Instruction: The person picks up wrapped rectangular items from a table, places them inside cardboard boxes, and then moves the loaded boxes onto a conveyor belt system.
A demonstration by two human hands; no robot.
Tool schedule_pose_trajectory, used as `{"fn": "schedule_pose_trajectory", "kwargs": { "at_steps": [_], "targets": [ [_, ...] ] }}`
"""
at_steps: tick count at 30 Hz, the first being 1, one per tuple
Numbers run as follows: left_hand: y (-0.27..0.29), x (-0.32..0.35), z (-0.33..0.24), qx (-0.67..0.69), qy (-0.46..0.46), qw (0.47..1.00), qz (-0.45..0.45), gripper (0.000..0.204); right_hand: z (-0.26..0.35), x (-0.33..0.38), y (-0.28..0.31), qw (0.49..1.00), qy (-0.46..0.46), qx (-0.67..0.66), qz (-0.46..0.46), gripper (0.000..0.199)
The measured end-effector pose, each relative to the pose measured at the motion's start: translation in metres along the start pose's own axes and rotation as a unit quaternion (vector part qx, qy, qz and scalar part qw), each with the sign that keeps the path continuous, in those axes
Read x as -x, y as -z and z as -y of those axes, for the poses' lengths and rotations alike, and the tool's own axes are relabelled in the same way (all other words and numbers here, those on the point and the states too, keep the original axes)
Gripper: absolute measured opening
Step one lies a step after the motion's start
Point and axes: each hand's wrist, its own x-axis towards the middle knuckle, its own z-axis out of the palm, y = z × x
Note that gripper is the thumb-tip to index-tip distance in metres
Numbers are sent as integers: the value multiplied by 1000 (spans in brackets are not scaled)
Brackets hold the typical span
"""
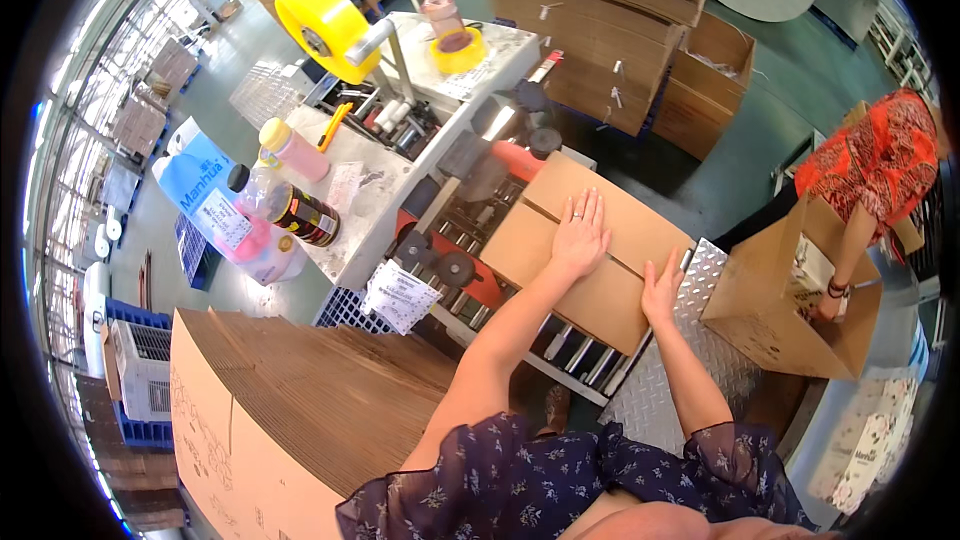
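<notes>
A cardboard box [560,270] lies in front of me on a roller conveyor [590,360], its top flaps folded down so that they meet along a seam. My left hand [582,235] rests flat on the top, fingers stretched out across the flaps. Against the box's right edge lies my right hand [661,292], its fingers extended and the thumb apart. Neither hand grips anything. Just beyond the box's left end stands the taping machine [440,140] with red side belts and a large yellow tape roll [325,30] mounted above it.
Flat cardboard stacks stand at my left [290,390] and beyond the conveyor [590,50]. Bottles [290,205] and a yellow cutter [335,127] lie on the machine's side table. A diamond-plate surface [690,360] adjoins the conveyor. At right, a co-worker reaches into an open box [770,290].
</notes>
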Motion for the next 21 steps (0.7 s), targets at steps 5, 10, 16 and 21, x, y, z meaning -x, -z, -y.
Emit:
{"fn": "schedule_pose_trajectory", "kwargs": {
  "at_steps": [5, 10, 16, 21],
  "targets": [
    [6, -8, 60, -8, 26, 997, -65, 70, 50, -21, -69, 992, 89, 38, -85, 76],
    [3, 12, 74, 21, 78, 996, -49, 71, 98, -22, -115, 993, 110, -25, -37, 75],
    [39, 96, 20, 114, 229, 949, -184, 70, 219, 3, -66, 915, 371, 101, -120, 46],
    [50, 193, -56, 172, 283, 916, -226, 72, 387, 247, 27, 561, 704, -323, 292, 43]
  ]
}}
